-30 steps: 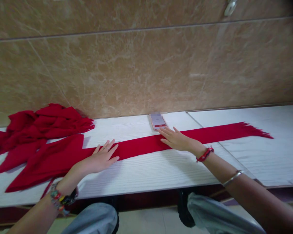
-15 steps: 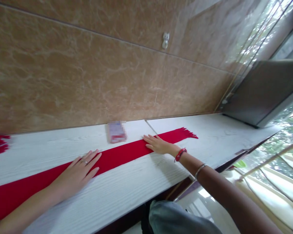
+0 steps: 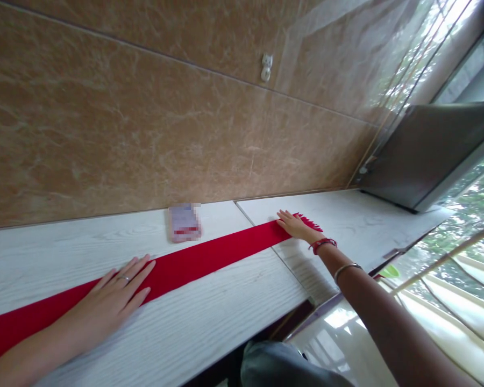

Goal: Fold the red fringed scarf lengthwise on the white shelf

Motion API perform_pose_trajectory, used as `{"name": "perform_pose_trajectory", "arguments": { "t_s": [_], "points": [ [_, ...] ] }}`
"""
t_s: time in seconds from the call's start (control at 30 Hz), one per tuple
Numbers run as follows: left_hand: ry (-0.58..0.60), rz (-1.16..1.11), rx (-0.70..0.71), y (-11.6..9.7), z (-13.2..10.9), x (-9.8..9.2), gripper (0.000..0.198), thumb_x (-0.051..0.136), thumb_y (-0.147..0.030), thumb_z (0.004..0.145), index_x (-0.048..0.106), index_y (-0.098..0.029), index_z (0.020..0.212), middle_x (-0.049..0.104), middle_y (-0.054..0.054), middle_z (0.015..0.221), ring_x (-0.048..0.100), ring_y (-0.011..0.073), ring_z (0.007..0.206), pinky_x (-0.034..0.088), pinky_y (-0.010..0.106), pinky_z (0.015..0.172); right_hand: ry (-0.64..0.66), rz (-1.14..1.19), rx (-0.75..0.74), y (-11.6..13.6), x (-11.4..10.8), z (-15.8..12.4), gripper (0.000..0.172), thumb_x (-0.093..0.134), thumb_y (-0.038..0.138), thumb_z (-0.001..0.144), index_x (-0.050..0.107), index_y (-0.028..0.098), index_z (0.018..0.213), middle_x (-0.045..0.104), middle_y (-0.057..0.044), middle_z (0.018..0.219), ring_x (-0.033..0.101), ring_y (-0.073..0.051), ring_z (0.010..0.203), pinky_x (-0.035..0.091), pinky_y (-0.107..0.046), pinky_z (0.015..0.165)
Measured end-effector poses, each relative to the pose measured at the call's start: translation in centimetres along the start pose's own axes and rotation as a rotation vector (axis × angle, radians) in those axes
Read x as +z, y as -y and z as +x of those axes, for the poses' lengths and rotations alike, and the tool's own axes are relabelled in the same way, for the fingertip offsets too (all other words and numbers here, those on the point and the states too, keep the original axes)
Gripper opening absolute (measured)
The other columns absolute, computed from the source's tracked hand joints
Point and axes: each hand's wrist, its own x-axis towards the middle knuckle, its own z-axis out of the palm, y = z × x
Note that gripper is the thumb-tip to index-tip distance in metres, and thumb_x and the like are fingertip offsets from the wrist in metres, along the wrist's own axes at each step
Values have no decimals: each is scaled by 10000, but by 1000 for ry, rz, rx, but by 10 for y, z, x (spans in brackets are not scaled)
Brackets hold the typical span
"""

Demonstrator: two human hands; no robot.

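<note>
A long red scarf (image 3: 213, 253) lies stretched flat and slanting across the white wood-grain tabletop (image 3: 229, 301). Its fringed end points right; the other side runs out of view at the left edge. My left hand (image 3: 115, 301) rests flat on the scarf's left part, fingers spread, a ring on one finger. Close to the fringe, my right hand (image 3: 296, 226) presses on the scarf with its palm down and fingers stretched out. A red braided bracelet and a silver bangle circle the right wrist and forearm.
Behind the scarf lies a flat, pixelated packet-like object (image 3: 184, 223) near the brown marbled wall (image 3: 145, 134). A large dark box-shaped thing (image 3: 431, 153) stands at the table's far right end. A white figure-like fitting (image 3: 267, 67) is on the wall. Pale railings (image 3: 447, 258) stand at right.
My right hand has slid right along the scarf toward its fringe. My left hand stays flat on the scarf. A second fringed piece at the left has nearly left the view.
</note>
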Motion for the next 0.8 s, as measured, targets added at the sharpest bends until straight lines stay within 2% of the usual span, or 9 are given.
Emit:
{"name": "perform_pose_trajectory", "arguments": {
  "t_s": [0.1, 0.17, 0.23, 0.3, 0.37, 0.5, 0.6, 0.7, 0.8],
  "points": [
    [53, 24, 15, -17, 14, -15, 492, 311, -331, 843, 412, -172, 1297, 294, 72, 1396, 288, 268, 1264, 294, 417, 1002, -48, 66, -123, 47, -32, 2, 381, 370, 279, 887, 467, 152, 1233, 434, -133, 1310, 374, -213, 1218, 351, -395, 976],
    [86, 50, 71, -38, 24, -32, 454, 360, -306, 836, 457, -188, 1263, 274, 80, 1406, 266, 270, 1273, 273, 418, 1012, -75, 200, -363, 86, -56, -4, 389, 455, 296, 851, 509, 120, 1194, 499, -133, 1252, 451, -196, 1155, 371, -324, 966],
    [125, 48, 159, -60, 32, -47, 451, 431, -300, 823, 457, -196, 1261, 324, 92, 1384, 332, 255, 1243, 300, 385, 1002, -76, 252, -482, 121, -76, -15, 357, 496, 257, 825, 547, 120, 1150, 582, -118, 1150, 531, -190, 1058, 408, -299, 919],
    [175, 74, 189, -77, 35, -56, 450, 448, -180, 805, 460, -191, 1255, 420, 102, 1324, 434, 239, 1171, 365, 362, 953, -66, 236, -515, 147, -86, -26, 323, 519, 225, 804, 577, 122, 1104, 621, -110, 1078, 561, -196, 1001, 428, -300, 879],
    [175, 79, 192, -83, 33, -57, 486, 402, -64, 786, 462, -201, 1248, 465, 99, 1287, 490, 225, 1114, 416, 346, 894, -53, 178, -506, 161, -87, -34, 293, 519, 187, 794, 589, 119, 1071, 630, -113, 1050, 567, -203, 983, 432, -305, 857],
    [152, 39, 224, -72, 26, -54, 561, 363, 2, 755, 447, -239, 1255, 444, 71, 1308, 478, 205, 1125, 407, 332, 895, -53, 65, -484, 166, -75, -38, 267, 470, 86, 790, 592, 117, 1025, 632, -123, 1019, 575, -198, 955, 437, -297, 816],
    [203, -43, 265, -66, 32, -61, 482, 432, -102, 769, 472, -221, 1235, 474, 59, 1283, 469, 194, 1132, 373, 302, 931, -85, 43, -477, 158, -69, -38, 277, 449, 45, 786, 592, 121, 1010, 641, -119, 986, 588, -192, 922, 443, -285, 782],
    [195, -117, 307, -72, 56, -73, 362, 418, -223, 822, 540, -186, 1161, 547, 66, 1201, 497, 183, 1091, 365, 277, 928, -87, 37, -453, 147, -68, -40, 264, 444, 33, 784, 601, 121, 978, 654, -104, 943, 603, -191, 872, 453, -280, 735],
    [187, -125, 295, -90, 96, -78, 312, 427, -200, 814, 594, -155, 1074, 592, 91, 1129, 536, 184, 1024, 375, 262, 892, -85, 14, -422, 136, -68, -45, 232, 455, 35, 784, 618, 129, 919, 659, -89, 899, 605, -189, 839, 450, -278, 702]
  ]
}}
